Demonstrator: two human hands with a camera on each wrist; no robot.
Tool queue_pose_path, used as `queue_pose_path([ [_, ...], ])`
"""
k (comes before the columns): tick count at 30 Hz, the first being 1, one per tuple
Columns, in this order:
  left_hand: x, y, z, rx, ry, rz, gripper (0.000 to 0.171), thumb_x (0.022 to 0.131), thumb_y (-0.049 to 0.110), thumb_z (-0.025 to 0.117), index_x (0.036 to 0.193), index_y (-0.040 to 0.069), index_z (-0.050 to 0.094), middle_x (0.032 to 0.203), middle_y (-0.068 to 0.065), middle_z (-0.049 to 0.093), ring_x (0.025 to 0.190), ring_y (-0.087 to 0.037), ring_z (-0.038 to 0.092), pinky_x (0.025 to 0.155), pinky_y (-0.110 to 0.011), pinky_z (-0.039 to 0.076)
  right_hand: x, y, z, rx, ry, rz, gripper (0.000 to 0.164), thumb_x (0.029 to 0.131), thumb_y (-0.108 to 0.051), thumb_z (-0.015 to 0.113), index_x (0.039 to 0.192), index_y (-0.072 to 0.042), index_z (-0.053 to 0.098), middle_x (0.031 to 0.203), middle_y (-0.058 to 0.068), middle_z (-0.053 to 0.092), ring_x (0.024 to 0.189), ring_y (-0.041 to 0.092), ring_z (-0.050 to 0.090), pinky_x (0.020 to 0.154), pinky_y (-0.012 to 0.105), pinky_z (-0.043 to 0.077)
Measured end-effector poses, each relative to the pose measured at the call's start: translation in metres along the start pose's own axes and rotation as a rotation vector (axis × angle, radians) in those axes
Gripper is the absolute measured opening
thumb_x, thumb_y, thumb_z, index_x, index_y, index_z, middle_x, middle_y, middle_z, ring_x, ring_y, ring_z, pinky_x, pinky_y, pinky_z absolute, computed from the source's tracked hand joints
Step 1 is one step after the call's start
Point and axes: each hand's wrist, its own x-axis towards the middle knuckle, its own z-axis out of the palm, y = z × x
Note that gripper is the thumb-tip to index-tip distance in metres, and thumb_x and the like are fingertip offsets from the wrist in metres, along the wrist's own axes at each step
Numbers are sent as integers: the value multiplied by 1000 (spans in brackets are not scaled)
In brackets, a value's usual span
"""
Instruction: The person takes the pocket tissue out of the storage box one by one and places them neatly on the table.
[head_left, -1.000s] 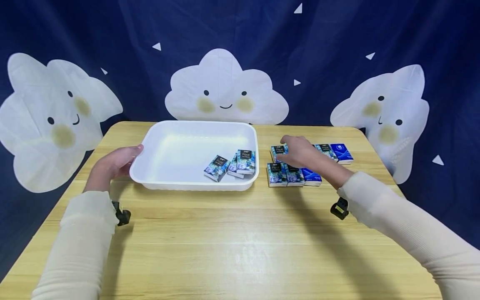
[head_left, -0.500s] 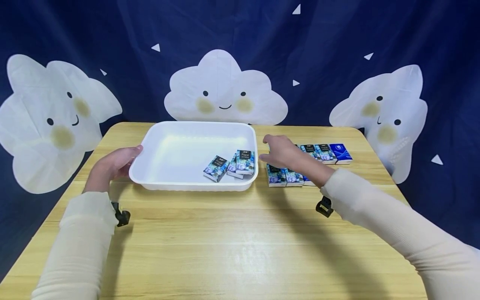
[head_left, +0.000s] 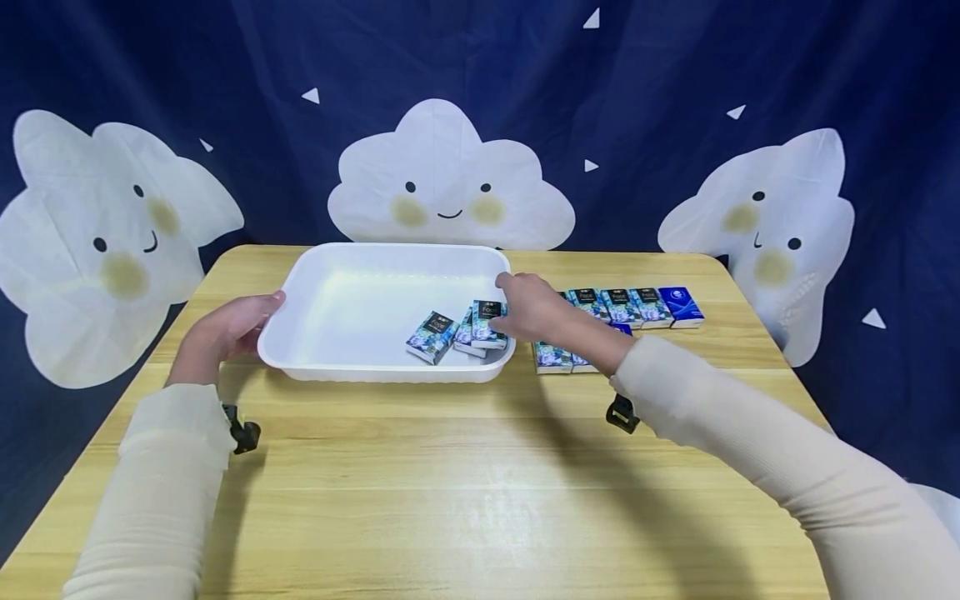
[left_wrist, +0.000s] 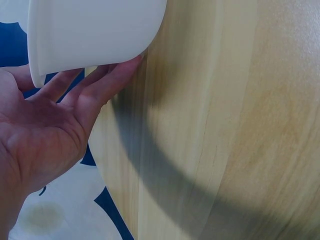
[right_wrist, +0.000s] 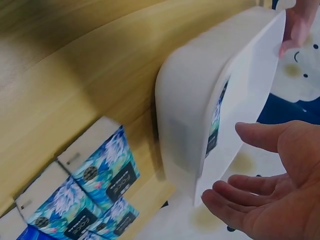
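A white plastic tub [head_left: 375, 333] stands on the wooden table with 3 flowered tissue packs [head_left: 432, 337] lying in its right end. My left hand [head_left: 243, 321] grips the tub's left side, thumb at the rim and fingers along the outer wall, as the left wrist view shows. Over the tub's right rim is my right hand [head_left: 536, 308], thumb and fingers spread apart with nothing between them in the right wrist view. Right of the tub, more tissue packs [head_left: 622, 308] lie in two rows, some flowered and some plain blue; my right hand and forearm partly cover them.
The pale wooden table [head_left: 420, 483] extends in front of the tub towards me. Behind it hangs a dark blue curtain [head_left: 637, 83] printed with white clouds. A small black device [head_left: 621, 414] is strapped at my right wrist.
My right hand has moved left from above the tissue packs in the back row to the tub's right rim, uncovering several packs. My left hand and the tub have stayed in place.
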Motion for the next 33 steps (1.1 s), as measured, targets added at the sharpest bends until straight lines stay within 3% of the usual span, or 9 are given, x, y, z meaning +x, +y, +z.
queue_pose_path([
  [8,-2,2,0,1,6,-21,83,106,61,19,162,2,6,154,-27,34,127,-34,48,90,-28,50,3,-11,10,-14,-12,-47,79,92,-31,76,154,-2,37,148,23,50,133,36,53,107,46,47],
  [17,-2,2,1,13,7,-5,82,106,60,19,162,1,9,151,-27,38,118,-29,55,87,-28,53,8,-18,25,-49,-63,-47,90,88,-29,81,157,-3,30,154,23,43,137,36,50,111,45,44],
  [25,-2,3,2,7,6,-4,82,106,61,19,162,1,8,152,-27,36,122,-32,52,89,-28,52,10,-18,31,-68,-65,-45,90,85,-28,85,155,-3,35,150,23,47,133,35,53,110,44,45],
  [33,0,2,1,16,9,-9,81,106,58,16,161,0,7,152,-27,36,124,-32,51,89,-28,51,13,-18,33,-87,-56,-46,77,81,-25,87,142,0,48,142,20,54,126,34,57,108,43,47],
])
